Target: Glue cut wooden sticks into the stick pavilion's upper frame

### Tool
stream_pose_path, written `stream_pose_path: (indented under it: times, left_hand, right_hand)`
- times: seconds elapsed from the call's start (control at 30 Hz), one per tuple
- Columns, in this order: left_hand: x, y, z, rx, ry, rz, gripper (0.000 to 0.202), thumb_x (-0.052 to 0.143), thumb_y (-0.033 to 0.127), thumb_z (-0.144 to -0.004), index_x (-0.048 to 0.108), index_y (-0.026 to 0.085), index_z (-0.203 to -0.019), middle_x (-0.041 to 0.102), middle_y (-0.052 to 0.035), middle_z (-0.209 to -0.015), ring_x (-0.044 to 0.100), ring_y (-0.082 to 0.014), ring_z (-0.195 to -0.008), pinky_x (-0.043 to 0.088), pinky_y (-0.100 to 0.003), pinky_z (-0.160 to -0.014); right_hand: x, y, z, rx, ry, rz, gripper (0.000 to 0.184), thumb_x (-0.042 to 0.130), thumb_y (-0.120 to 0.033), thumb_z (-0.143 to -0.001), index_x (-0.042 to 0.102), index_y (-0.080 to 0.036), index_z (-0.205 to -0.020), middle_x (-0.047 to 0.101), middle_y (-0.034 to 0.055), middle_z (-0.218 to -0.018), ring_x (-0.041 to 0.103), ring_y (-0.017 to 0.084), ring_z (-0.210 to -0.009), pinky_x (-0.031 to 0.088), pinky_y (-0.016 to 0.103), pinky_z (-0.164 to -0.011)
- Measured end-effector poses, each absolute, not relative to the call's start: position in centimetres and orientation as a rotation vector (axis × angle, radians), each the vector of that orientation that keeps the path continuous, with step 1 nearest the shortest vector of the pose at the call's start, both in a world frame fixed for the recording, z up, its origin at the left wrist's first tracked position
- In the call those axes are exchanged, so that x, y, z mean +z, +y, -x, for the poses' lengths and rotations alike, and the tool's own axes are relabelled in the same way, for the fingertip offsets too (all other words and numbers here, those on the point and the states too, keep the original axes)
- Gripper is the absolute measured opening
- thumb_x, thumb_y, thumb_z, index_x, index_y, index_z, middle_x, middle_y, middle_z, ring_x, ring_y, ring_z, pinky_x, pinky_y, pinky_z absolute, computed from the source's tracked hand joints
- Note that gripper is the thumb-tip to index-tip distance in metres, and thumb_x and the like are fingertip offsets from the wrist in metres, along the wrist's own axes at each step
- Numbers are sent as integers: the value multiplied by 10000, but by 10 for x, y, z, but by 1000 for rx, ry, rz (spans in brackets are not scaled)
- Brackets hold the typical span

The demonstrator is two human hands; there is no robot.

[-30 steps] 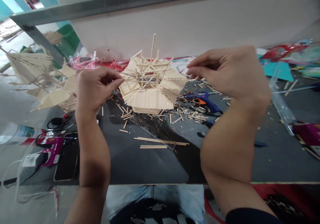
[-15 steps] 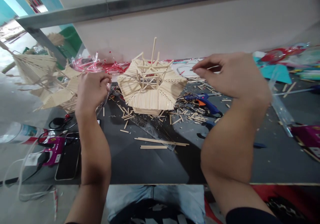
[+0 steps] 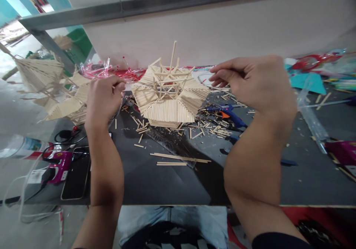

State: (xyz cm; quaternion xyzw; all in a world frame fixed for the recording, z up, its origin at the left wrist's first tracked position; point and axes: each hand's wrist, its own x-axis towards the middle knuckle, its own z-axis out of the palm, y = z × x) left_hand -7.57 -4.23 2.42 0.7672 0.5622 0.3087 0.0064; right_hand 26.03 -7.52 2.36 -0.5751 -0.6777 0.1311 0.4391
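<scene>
A roof-shaped model made of thin wooden sticks [image 3: 168, 100] stands on the dark table [image 3: 155, 182], with one stick poking straight up from its top. My left hand [image 3: 102, 98] hovers just left of the model, fingers curled shut in a pinch; what it holds is hidden. My right hand [image 3: 254, 84] hangs to the right of the model, fingertips pressed together, and I cannot make out anything between them. Neither hand touches the model.
Loose sticks [image 3: 179, 157] and cut stubs lie in front of the model. A blue glue gun [image 3: 226, 113] lies at its right. More stick panels [image 3: 62, 106] sit at the left, near a phone [image 3: 75, 173] and a pink device [image 3: 57, 167]. A clear ruler [image 3: 311, 117] lies at the right.
My left hand pulled back from the model's left edge and closed up. My right hand lifted slightly and stayed pinched beside the model's right side.
</scene>
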Motion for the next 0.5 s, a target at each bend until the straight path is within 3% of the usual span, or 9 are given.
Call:
stream_pose_path:
  times: [0.17,0.3,0.5]
  left_hand:
    - [25,-53,40,1198,1387,-2613,171,647,292,-944,715,278,-1100,744,-14,-1043,643,-130,-761,526,-298,-719]
    - [23,-59,19,1221,1316,-2710,169,708,294,-921,710,242,-1082,719,-34,-1048,630,-129,-762,508,-302,-646]
    - [15,-56,11,1273,1333,-2801,112,648,252,-964,725,235,-1042,733,-42,-996,673,-157,-809,513,-321,-676]
  right_hand:
    - [22,-72,-244,80,-1803,1219,169,662,-192,-859,787,-221,-969,780,52,-944,716,207,-770,599,381,-700]
    - [19,-68,-228,80,-1887,1095,154,727,-218,-840,773,-225,-987,743,65,-1031,664,191,-778,567,365,-663]
    - [11,-59,-217,130,-1981,1085,140,735,-270,-861,752,-251,-998,711,70,-1090,645,197,-794,566,402,-763]
